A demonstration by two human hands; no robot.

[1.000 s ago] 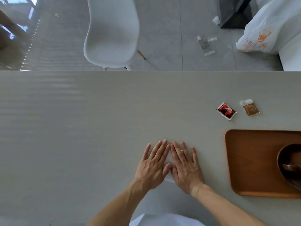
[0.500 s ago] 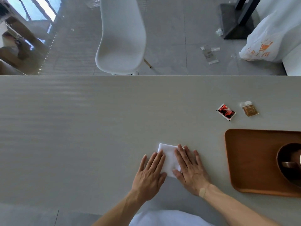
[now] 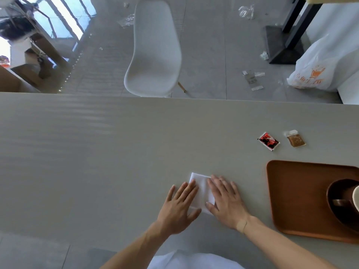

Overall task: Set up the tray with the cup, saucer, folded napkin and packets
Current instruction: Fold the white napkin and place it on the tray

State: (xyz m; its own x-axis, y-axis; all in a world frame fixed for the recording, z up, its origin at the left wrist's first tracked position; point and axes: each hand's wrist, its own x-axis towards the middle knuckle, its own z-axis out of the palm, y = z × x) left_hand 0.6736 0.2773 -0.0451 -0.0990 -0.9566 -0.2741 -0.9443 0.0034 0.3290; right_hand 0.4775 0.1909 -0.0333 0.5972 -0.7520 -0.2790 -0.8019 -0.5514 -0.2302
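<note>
A folded white napkin (image 3: 202, 189) lies flat on the grey table near its front edge. My left hand (image 3: 179, 206) rests flat on its left side, my right hand (image 3: 226, 202) flat on its right side, fingers spread. To the right stands a brown wooden tray (image 3: 295, 191). It holds a dark saucer (image 3: 338, 212) with a cup (image 3: 356, 197) on it, both cut off by the frame's edge. Beyond the tray lie a red packet (image 3: 268, 141) and a brown packet (image 3: 295, 139) on the table.
The grey table (image 3: 97, 162) stretches wide to the left. Past its far edge stands a white chair (image 3: 155, 49) on a grey floor with scraps of litter and a white plastic bag (image 3: 318, 70).
My hands have slid apart and back toward me, uncovering the napkin that they fully hid a second ago. The packets and tray have not moved.
</note>
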